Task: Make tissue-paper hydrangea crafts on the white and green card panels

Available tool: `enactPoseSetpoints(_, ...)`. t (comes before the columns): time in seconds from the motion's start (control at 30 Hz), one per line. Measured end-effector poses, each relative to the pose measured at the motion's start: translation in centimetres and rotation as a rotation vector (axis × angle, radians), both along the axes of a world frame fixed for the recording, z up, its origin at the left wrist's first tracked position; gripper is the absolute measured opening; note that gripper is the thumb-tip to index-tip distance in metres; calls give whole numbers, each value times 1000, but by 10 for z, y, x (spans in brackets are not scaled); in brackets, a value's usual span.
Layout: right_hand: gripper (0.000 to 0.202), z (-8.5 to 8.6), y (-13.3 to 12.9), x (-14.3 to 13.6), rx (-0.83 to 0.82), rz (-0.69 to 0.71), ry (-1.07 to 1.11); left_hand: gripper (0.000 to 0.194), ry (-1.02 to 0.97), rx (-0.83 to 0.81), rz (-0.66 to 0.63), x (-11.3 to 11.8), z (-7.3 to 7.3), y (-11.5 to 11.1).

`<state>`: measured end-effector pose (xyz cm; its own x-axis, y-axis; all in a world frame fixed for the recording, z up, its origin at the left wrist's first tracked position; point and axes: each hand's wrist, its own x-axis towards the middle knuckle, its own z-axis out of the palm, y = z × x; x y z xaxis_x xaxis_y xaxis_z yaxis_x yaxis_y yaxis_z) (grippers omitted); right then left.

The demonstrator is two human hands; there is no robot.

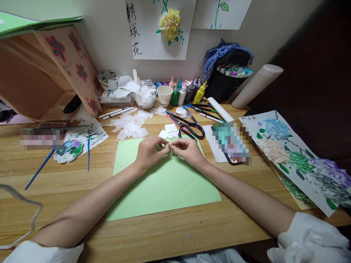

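Note:
My left hand (151, 152) and my right hand (188, 150) meet above the far part of a green sheet of paper (164, 193). Thumb and fingertips of both are pinched around a tiny white piece of paper (170, 144), mostly hidden by the fingers. Just beyond the fingertips lies a small stack of white paper squares (169, 131). Black-handled scissors (192, 126) rest to the right of that stack, behind my right hand. Loose white tissue paper pieces (131, 128) are scattered behind my left hand.
At the back stand a paper cup (165, 95), a bowl of tissue scraps (145, 98) and several paint bottles (182, 93). A phone (233, 144) lies right of the green sheet, near flower artwork (296, 160). Paintbrushes (88, 153) and a paint-smeared palette (68, 150) are on the left.

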<state>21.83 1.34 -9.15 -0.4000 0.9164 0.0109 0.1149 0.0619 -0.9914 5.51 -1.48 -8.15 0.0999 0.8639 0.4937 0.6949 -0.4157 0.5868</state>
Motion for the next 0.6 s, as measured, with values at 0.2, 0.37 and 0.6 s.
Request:
enactPoseSetpoints(0.2, 22, 0, 0, 0, 18, 3, -4, 9, -14, -14, -2, 0, 0, -1)
enactPoseSetpoints(0.37, 21, 1, -1, 0, 24, -5, -9, 8, -42, -24, -2, 0, 0, 0)
enactPoseSetpoints(0.6, 23, 2, 0, -1, 5, -14, -3, 8, -47, -27, -1, 0, -1, 0)
